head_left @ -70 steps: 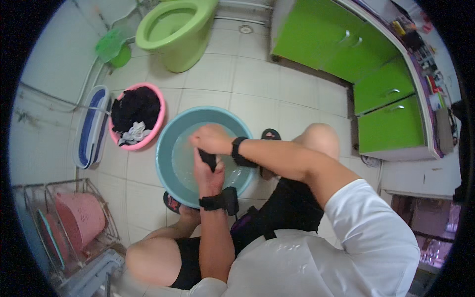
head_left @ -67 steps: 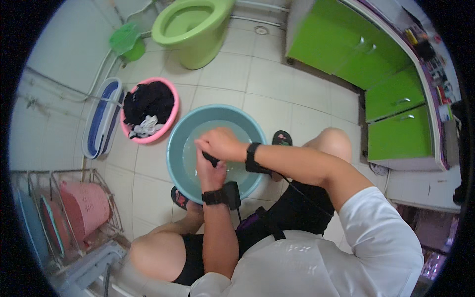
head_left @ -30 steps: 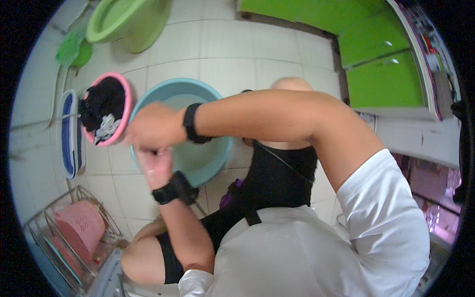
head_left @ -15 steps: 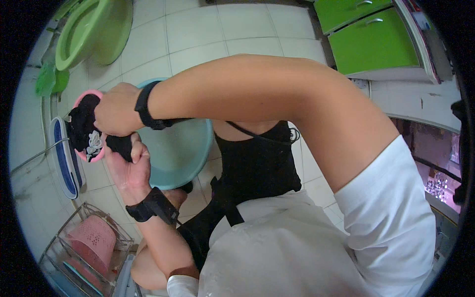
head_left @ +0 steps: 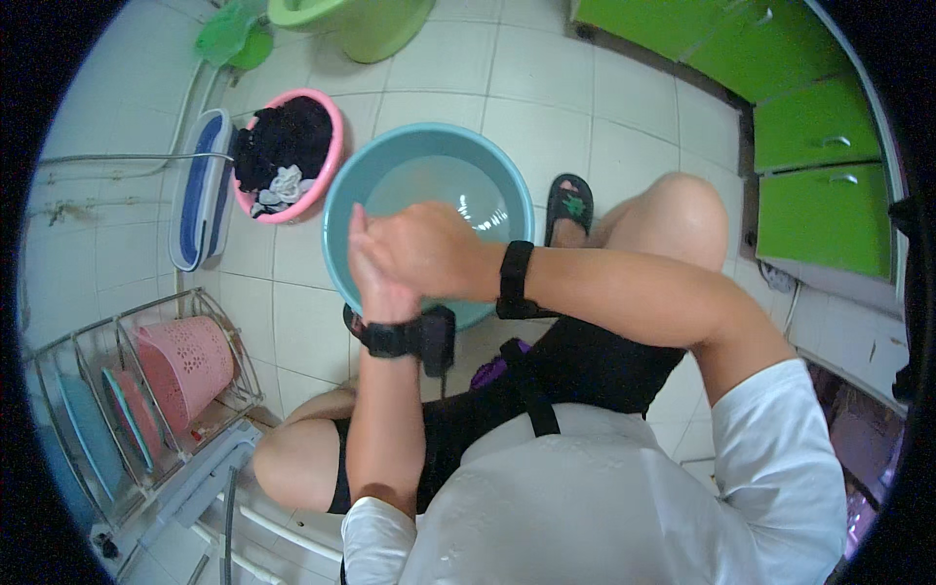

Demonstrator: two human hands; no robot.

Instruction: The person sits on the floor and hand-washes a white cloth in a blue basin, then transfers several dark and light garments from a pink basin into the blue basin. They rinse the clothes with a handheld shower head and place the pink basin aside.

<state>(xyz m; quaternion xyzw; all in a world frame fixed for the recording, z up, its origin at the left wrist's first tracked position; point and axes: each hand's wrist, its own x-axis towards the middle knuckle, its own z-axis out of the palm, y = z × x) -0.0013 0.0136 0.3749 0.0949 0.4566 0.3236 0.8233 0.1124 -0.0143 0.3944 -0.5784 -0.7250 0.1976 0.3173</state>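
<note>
My right hand (head_left: 434, 249) and my left hand (head_left: 378, 268) are pressed together above the near left part of a large teal basin (head_left: 526, 219). The basin holds clear water with bright reflections. Motion smears both hands. My right hand lies over the left, back upward, hiding most of its fingers, and its own fingertips are out of sight. No cloth shows between them. Left of the teal basin, a pink basin (head_left: 334, 146) holds a heap of black cloth (head_left: 292, 136) and a white and grey piece of cloth (head_left: 285, 185).
A blue and white folded tub (head_left: 202, 190) leans against the left wall. A wire rack (head_left: 185, 302) at lower left holds a pink perforated basket (head_left: 190, 366). Green cabinets (head_left: 819, 224) stand at right. My slippered foot (head_left: 568, 219) is beside the teal basin. A green plastic stool (head_left: 390, 29) stands behind.
My hands have moved right, from the pink basin to above the teal one. The black cloth gripped earlier no longer shows in them. The view has shifted, revealing more of the teal basin.
</note>
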